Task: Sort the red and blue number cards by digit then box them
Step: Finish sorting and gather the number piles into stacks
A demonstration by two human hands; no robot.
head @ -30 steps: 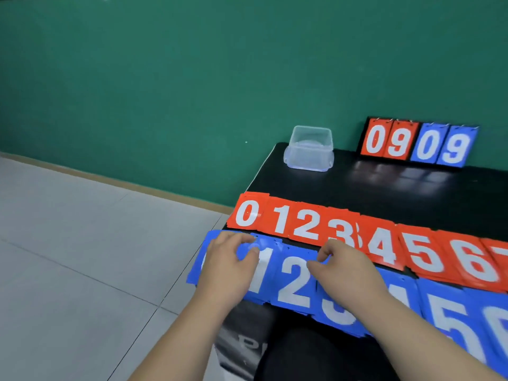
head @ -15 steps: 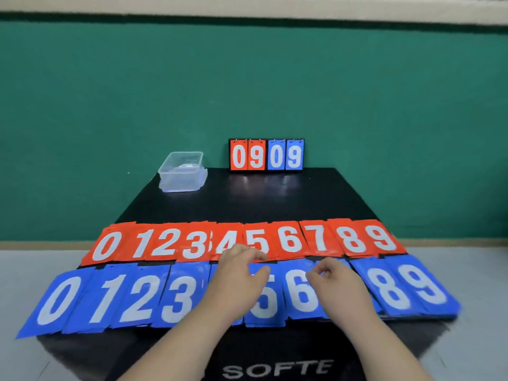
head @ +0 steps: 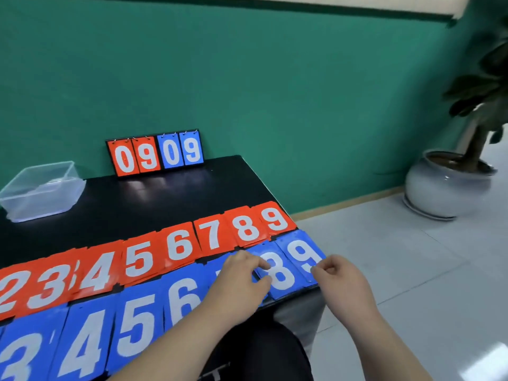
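Observation:
Two rows of number cards lie along the front of the black table (head: 170, 204). The red row (head: 178, 247) runs from 2 to 9 in view, the blue row (head: 132, 328) below it from 3 to 9. My left hand (head: 239, 279) covers the blue 7. Its thumb and forefinger sit at the left edge of the blue 8 card (head: 283, 279); I cannot tell whether they pinch it. My right hand (head: 341, 281) has its fingers curled against the right edge of the blue 9 card (head: 301, 253). A clear plastic box (head: 41, 188) stands empty at the back left.
A small flip scoreboard (head: 155, 154) reading 09 09 stands against the green wall. The table's right edge is just past the 9 cards, with tiled floor beyond. A potted plant (head: 448, 185) stands on the floor at the right.
Both hands have slid rightward along the blue row, from the 0–3 cards through the 4–7 cards to the 7–9 cards. My view has swung right with them.

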